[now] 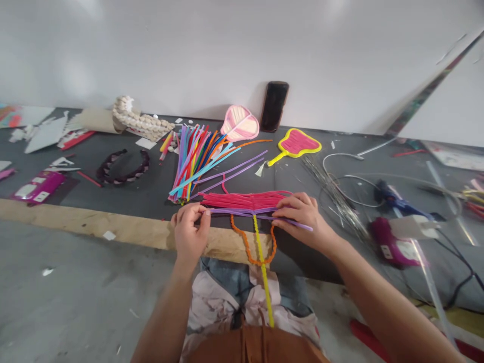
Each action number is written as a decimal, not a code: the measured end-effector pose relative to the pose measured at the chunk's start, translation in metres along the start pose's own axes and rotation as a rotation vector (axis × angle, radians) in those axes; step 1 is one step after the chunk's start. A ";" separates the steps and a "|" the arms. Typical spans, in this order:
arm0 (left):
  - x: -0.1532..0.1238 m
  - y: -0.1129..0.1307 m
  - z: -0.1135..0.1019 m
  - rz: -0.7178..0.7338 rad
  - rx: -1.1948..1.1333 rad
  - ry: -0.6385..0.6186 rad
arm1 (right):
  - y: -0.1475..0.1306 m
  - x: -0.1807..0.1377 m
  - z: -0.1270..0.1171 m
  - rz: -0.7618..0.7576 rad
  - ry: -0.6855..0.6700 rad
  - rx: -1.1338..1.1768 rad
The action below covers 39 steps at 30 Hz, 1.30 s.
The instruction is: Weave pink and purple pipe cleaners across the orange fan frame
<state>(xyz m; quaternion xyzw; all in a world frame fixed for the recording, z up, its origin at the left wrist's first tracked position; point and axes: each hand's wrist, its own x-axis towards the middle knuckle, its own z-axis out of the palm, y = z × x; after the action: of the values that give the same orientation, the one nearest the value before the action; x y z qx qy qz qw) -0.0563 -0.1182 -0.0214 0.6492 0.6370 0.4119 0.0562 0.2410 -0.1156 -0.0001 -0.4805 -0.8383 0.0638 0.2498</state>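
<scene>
Purple pipe cleaners (230, 211) stretch sideways between my two hands, just below a row of red pipe cleaners (245, 200). My left hand (191, 227) pinches their left ends between thumb and fingers. On the other side, my right hand (302, 219) is closed around the right part, and one purple end sticks out past its fingers. From the middle a twisted yellow stem (260, 252) runs down over the table edge toward my lap. A twisted orange pipe cleaner (247, 247) makes a curved outline that crosses the stem.
Behind my hands lie a bundle of multicoloured pipe cleaners (196, 161), a pink fan shape (240, 123) and a yellow-edged red fan (300, 143). A phone (275, 106) leans on the wall. Left is a braided headband (124, 169); right are thin wires (336, 194) and a glue gun (401, 212).
</scene>
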 end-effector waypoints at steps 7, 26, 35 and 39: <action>-0.001 -0.004 0.000 -0.072 -0.110 -0.041 | 0.017 0.027 0.000 -0.169 -0.162 -0.033; 0.006 0.018 0.008 0.290 0.005 -0.468 | 0.023 0.024 0.014 -0.038 -0.107 0.191; 0.032 0.021 0.009 0.681 0.118 -0.469 | 0.028 0.023 0.017 -0.036 -0.067 0.257; 0.041 0.026 0.024 0.766 0.123 -0.500 | 0.029 0.024 0.016 -0.032 -0.075 0.266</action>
<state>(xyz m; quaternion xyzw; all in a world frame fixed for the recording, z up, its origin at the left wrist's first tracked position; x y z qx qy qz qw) -0.0273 -0.0765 -0.0028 0.9195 0.3411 0.1951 0.0133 0.2459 -0.0786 -0.0153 -0.4269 -0.8387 0.1881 0.2809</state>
